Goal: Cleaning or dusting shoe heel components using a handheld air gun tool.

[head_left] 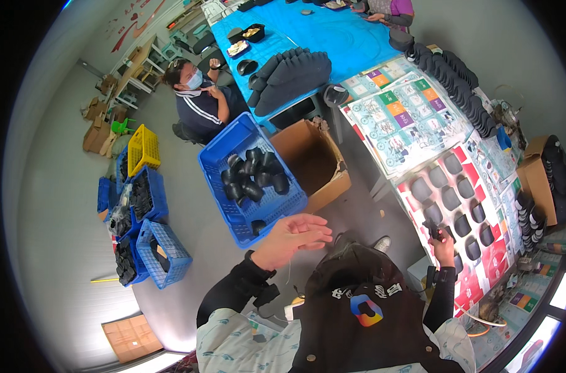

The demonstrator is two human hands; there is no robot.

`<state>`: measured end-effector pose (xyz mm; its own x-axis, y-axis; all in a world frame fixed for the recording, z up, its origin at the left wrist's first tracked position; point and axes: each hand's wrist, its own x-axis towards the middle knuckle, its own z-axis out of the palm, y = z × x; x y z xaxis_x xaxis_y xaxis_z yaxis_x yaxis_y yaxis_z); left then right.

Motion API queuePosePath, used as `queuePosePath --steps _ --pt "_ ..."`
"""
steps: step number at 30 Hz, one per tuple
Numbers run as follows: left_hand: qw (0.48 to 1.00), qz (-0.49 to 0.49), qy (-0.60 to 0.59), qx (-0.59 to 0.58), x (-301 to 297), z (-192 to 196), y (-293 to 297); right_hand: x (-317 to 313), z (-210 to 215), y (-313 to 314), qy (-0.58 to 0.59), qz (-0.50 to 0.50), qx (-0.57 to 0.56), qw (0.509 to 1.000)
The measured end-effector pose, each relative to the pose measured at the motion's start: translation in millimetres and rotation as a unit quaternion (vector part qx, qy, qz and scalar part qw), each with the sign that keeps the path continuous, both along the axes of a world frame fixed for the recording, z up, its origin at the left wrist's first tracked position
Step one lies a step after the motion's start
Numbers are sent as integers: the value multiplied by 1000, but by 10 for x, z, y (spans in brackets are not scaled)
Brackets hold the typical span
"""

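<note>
My left hand (292, 239) hangs in front of my body with its fingers stretched out and nothing in it, beside the near corner of a blue crate (238, 226). Curved black pieces (252, 171) lie heaped in that crate. On the right, my right hand (443, 250) is closed around a small dark spray gun (433, 230), partly hidden by the fingers. It is over a red and white board (491, 260), where curved dark pieces (451, 198) lie in rows. Dark smudges of spray surround several of the pieces.
An open cardboard box (326, 194) stands against the crate. Stacked black pieces (292, 74) lie on the blue-covered table (357, 43); one person (202, 109) sits beside it, another (392, 12) at its far end. More crates (165, 255) stand left. A hose (482, 320) lies lower right.
</note>
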<state>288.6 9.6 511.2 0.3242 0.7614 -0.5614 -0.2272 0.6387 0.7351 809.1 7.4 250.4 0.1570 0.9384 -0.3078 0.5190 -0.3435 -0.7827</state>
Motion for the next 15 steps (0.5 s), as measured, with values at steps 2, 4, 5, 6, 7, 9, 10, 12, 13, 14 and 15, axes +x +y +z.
queuePosePath --steps 2,4,5,6,7,9,10,12,13,14,15 --pt "996 -70 -44 31 -77 231 -65 -180 291 92 -3 3 8 1000" --pt "989 -118 -70 58 -262 262 -176 -310 503 187 -32 7 16 999" --pt "984 -140 -79 76 -309 293 -210 -241 433 168 -44 6 21 999" --pt "978 -164 -90 95 -340 327 -227 -190 376 188 -54 4 35 998" --pt "975 -192 -91 60 -397 371 -243 -237 448 205 -16 -11 27 999" --pt "965 -225 -120 56 -430 321 -189 29 171 140 -23 -31 24 999" --pt "968 -218 -109 62 -443 218 -189 46 120 122 -31 -29 34 999" --pt "969 -230 -63 63 -431 -92 -225 68 32 75 -9 -39 43 998" --pt "968 -225 44 106 -349 -213 -256 54 34 50 9 -40 51 998" --pt "968 -222 46 109 -325 -410 -284 -8 140 37 24 -41 58 997" --pt "970 -197 98 102 -317 -631 -299 -70 317 12 29 -42 35 998"
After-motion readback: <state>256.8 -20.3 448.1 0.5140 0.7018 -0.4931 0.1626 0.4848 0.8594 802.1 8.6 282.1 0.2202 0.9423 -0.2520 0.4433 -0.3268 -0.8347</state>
